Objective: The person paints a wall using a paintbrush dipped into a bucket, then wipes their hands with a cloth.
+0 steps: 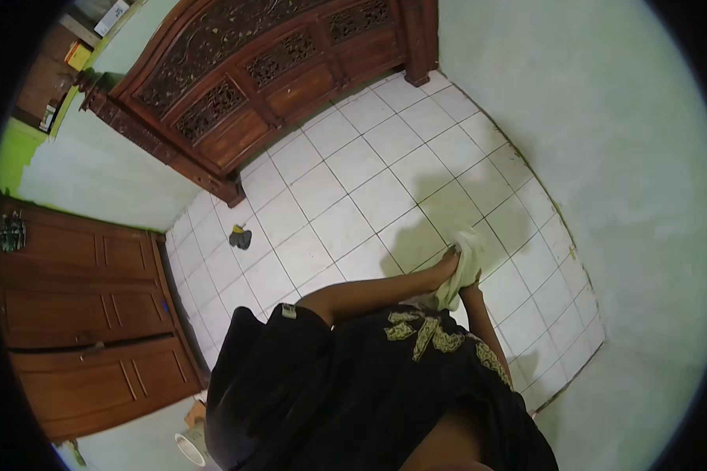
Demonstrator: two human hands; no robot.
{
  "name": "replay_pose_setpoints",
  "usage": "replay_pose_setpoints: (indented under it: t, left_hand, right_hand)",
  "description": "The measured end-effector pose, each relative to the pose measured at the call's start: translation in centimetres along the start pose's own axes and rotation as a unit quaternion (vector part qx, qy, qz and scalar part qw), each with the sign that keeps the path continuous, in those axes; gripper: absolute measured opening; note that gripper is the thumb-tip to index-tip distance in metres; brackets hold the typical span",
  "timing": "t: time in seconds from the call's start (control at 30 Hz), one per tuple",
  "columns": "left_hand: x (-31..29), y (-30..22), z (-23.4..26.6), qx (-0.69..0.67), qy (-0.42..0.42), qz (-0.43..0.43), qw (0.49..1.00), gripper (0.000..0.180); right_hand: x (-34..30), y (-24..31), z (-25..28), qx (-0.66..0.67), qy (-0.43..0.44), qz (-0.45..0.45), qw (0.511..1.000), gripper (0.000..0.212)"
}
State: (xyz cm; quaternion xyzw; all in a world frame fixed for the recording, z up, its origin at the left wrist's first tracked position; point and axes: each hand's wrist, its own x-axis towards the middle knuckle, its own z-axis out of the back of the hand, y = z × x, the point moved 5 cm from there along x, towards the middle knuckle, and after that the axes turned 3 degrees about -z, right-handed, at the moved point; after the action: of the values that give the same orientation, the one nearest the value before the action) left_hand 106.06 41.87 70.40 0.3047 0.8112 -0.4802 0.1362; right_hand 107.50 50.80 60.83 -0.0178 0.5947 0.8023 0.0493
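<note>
A pale, whitish-green cloth hangs bunched between my hands, above the tiled floor. My left hand is closed on its upper part, with the left forearm reaching across from the left. Lower down, my right hand grips the cloth's right side; its fingers are partly hidden by the folds. Part of the cloth drops behind my left forearm, close to the black garment with a patterned bow that covers my front.
A carved wooden headboard stands on the white floor tiles at the back. At left is a brown wooden wardrobe. A small dark and yellow object lies on the floor. A pale wall bounds the right side.
</note>
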Motion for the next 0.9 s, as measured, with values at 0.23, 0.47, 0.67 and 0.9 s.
replay_pose_setpoints:
  t: [0.23, 0.47, 0.67, 0.9]
  left_hand:
    - [14.9, -0.1, 2.5, 0.059, -0.015, -0.029, 0.998, 0.035]
    - [26.5, -8.0, 0.9, -0.013, -0.080, 0.038, 0.996, 0.038]
    - [38.9, -11.3, -0.6, -0.329, 0.319, -0.009, 0.889, 0.037]
    - [49.0, -16.3, -6.3, 0.374, -0.152, -0.008, 0.915, 0.040]
  right_hand:
    - [11.9, 7.9, 3.4, -0.232, 0.241, 0.100, 0.937, 0.056]
    - [22.9, 15.1, 8.1, -0.248, 0.289, 0.042, 0.924, 0.054]
    - [34.2, 9.9, 14.4, 0.003, 0.238, -0.125, 0.963, 0.046]
    - [43.4, 5.6, 26.5, 0.157, -0.016, -0.179, 0.971, 0.045]
